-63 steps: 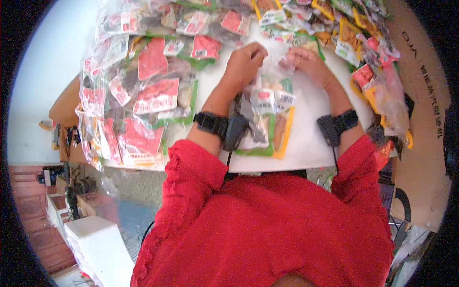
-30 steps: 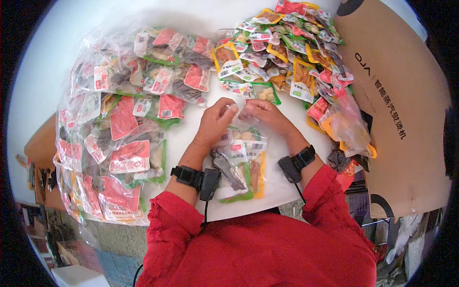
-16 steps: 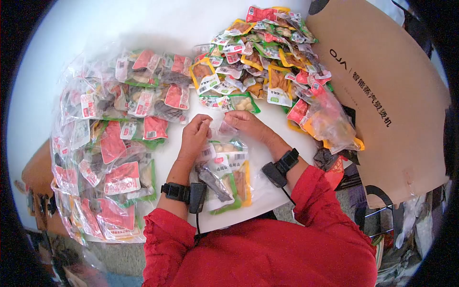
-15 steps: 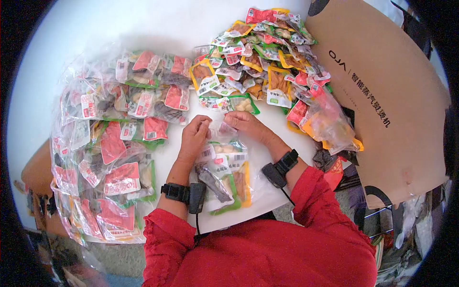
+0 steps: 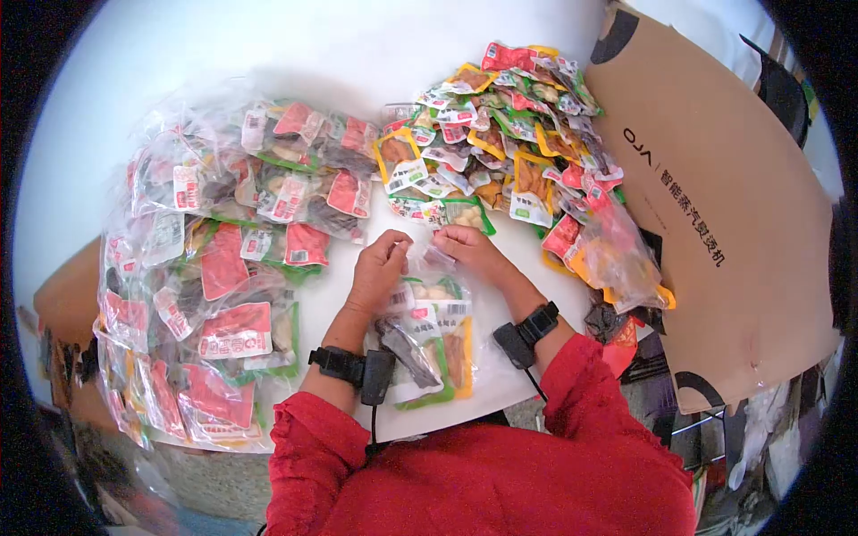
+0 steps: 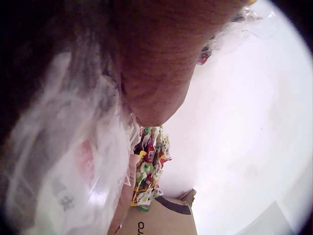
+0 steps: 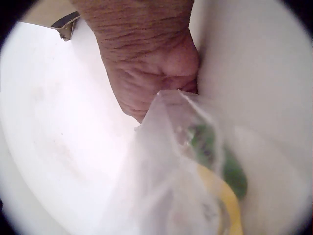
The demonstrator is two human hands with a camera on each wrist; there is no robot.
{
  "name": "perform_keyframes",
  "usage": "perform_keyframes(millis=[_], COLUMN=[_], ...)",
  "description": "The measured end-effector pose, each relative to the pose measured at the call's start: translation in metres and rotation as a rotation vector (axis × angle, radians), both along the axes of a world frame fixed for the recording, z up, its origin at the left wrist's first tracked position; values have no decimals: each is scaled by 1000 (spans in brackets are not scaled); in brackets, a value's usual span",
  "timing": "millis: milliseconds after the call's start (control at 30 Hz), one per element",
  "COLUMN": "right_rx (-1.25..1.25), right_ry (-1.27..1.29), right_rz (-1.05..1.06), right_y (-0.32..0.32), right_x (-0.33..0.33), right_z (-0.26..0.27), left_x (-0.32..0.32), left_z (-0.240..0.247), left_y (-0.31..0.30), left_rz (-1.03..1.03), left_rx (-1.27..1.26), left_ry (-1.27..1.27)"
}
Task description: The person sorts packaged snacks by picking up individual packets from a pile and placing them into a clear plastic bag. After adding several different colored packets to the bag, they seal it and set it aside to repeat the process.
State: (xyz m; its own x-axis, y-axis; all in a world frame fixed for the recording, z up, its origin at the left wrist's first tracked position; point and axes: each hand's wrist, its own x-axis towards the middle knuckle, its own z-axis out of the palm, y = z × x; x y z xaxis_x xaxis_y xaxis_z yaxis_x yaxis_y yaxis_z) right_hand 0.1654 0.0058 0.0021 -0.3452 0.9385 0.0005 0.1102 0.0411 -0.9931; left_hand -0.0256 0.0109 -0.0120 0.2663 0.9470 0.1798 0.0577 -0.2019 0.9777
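Note:
A clear plastic bag [image 5: 427, 335] with several food packets inside lies on the white table in front of the person. At its top left the left hand [image 5: 380, 268] pinches the bag's edge with curled fingers. The right hand [image 5: 474, 250] grips the top right of the same bag, a short gap from the left. In the right wrist view, clear film [image 7: 161, 161] runs up into the curled right hand [image 7: 151, 68], with green and yellow packet edges showing through. The left wrist view has the left hand [image 6: 156, 63] beside crinkled film [image 6: 83, 161]; its fingertips are hidden.
Filled clear bags [image 5: 232, 330] with red-labelled packets cover the left of the table. Loose packets [image 5: 500, 134] are heaped at the back right, with a plastic-wrapped bundle [image 5: 621, 259] nearer. A large cardboard box [image 5: 715, 214] stands along the right side.
The head view has shifted, moving the whole scene within the picture. Both hands still hold the top of the bag, which lies in much the same place before the person.

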Motion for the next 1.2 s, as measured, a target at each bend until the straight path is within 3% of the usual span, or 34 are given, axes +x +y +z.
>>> perform_keyframes(millis=[167,267,333,433,533,600,633,700,833,967,1033,1167,1200], right_rx=[46,-96,281,543,880,843,852,1036,1251,1280,1150,1086,1121], right_ry=[-149,-54,-335,-706,-1144,-1454,-1454,-1749,-1799,-1785,-2002,-1979,-1906], right_rz=[-26,-41,-34,-260,-550,-483,-465,-472,-319,-193,-178,-164,-308], right_y=[-2,7,25,56,116,151,170,204,245,267,274,267,253], right_x=[0,5,13,25,52,72,82,101,113,110,119,138,137], right_z=[18,32,62,143,192,217,223,224,216,211,210,222,228], left_x=[-1,-1,-1,-2,-1,-2,-2,-2,-4,-6,-5,-4,-5], left_z=[6,6,7,6,8,6,11,12,16,22,18,19,21], left_y=[-2,-1,-4,-3,-4,-3,-6,-7,-9,-9,-10,-9,-10], left_rz=[34,31,9,16,22,40,43,63,82,77,74,86,74], left_rx=[14,24,14,6,-3,20,23,15,139,169,208,218,185], left_ry=[69,57,38,66,104,115,163,207,302,366,375,386,410])
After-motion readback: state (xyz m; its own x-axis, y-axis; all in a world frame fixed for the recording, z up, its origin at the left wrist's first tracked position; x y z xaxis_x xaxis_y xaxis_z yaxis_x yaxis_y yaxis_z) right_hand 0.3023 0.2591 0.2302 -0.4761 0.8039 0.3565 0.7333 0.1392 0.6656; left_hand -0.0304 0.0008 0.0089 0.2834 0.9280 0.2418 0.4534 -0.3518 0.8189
